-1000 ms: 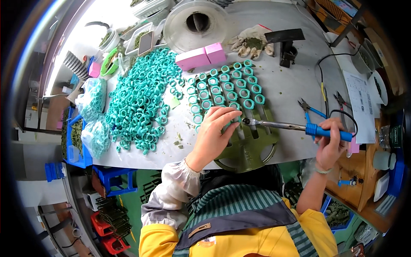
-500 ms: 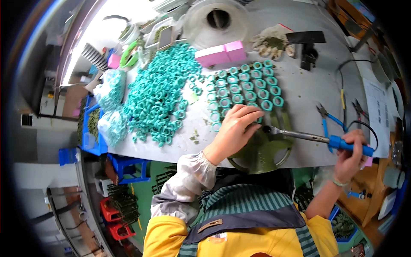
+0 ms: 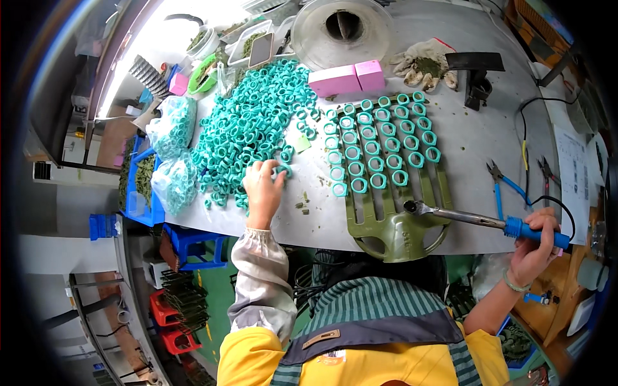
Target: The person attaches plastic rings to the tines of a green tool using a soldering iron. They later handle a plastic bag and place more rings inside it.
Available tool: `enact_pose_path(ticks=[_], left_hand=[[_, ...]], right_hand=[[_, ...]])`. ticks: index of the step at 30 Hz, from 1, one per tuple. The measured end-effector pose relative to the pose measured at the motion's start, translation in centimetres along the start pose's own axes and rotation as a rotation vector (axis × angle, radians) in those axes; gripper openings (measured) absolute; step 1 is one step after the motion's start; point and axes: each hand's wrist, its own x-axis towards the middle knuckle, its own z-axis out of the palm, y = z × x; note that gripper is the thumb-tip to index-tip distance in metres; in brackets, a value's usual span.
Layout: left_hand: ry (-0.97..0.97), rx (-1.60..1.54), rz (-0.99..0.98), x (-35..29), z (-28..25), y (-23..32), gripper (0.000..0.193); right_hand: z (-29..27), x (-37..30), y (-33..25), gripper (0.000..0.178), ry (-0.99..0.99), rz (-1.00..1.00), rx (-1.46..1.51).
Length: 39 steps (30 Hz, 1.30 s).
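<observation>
At the near edge of the pile of teal plastic rings, my left hand has its thumb and fingers bent round a teal ring. My right hand grips the blue handle of a soldering iron, whose metal barrel points left. Its wide, dark tip sits over the base of an olive-green plastic piece with several long prongs and looped sides. Rows of teal hexagonal rings cover the far part of the prongs, while the near stretches are bare.
Two pink blocks lie behind the rows, beside a clear round cover. A soiled glove and a black stand are farther right. Pliers lie beyond my right hand. Ring-filled bags sit left of the pile.
My left hand has moved left from the near end of the ring rows to the loose pile. The soldering iron stays in my right hand, nearly in place.
</observation>
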Motion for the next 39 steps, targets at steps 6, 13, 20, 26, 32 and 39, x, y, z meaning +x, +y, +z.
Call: enact_pose_path(ticks=[6,13,20,26,32,39], left_hand=[[0.083,-0.257,-0.064,-0.3,-0.3,0.7,0.025],[0.082,-0.015,-0.079,-1.1,-0.6,2.1,0.019],[-0.041,-1.016,-0.187,-0.3,-4.8,8.2,0.015],[-0.429,-0.945,0.25,-0.8,-6.1,17.3,0.032],[-0.331,-0.848,0.472,-0.7,-4.1,21.8,0.033],[-0.177,-0.687,0.615,-0.6,-0.6,23.9,0.032]], right_hand=[[-0.2,-0.2,-0.6,0.021,-0.012,-0.004,-0.016],[-0.5,-0.3,-0.9,0.02,-0.004,0.0,-0.003],[-0.1,0.1,-1.1,0.022,-0.037,-0.027,0.02],[-1.6,0.7,-0.7,0.022,0.045,-0.062,-0.015],[-1.8,1.0,0.4,0.021,0.05,-0.032,0.052],[-0.9,0.9,2.0,0.021,0.005,-0.005,0.099]])
